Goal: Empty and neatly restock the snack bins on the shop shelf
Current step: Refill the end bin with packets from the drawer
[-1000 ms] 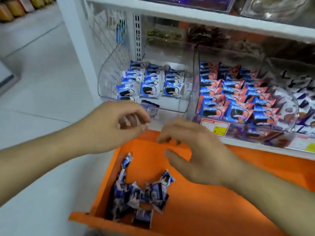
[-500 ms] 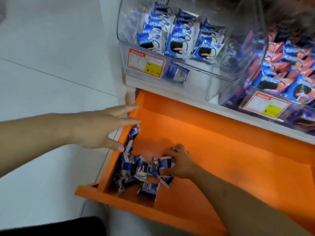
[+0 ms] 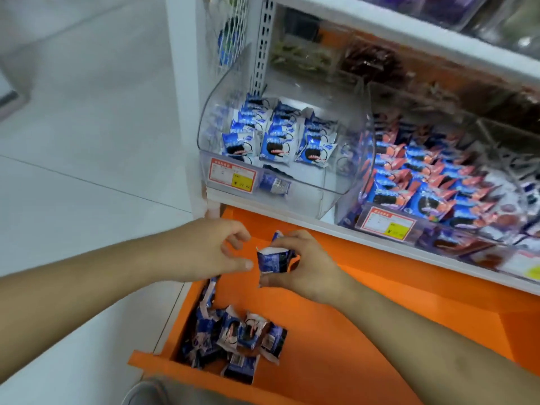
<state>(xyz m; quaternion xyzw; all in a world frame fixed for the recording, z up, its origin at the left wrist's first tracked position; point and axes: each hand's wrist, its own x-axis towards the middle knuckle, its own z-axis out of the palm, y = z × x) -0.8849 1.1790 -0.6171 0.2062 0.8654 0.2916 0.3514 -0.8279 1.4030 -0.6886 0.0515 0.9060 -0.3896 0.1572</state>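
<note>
My right hand [image 3: 306, 267] pinches a blue snack packet [image 3: 273, 260] between thumb and fingers, lifted above the orange drawer [image 3: 365, 331]. My left hand [image 3: 210, 252] hovers just left of the packet with fingers loosely curled and holds nothing. A pile of blue snack packets [image 3: 230, 337] lies in the drawer's near left corner. Above, the clear left bin [image 3: 286, 159] on the shelf holds neat rows of the same blue packets [image 3: 274, 135], with one loose packet [image 3: 274, 184] at its front.
A second clear bin [image 3: 438, 182] to the right is full of blue and pink packets. Red and yellow price tags [image 3: 232, 175] sit on the bin fronts. White floor tiles [image 3: 73, 171] lie to the left. Upper shelf bins hold brown snacks.
My right hand has picked one packet out of the drawer's pile and raised it. My left hand moved right toward the packet and curled its fingers. The view tilted upward.
</note>
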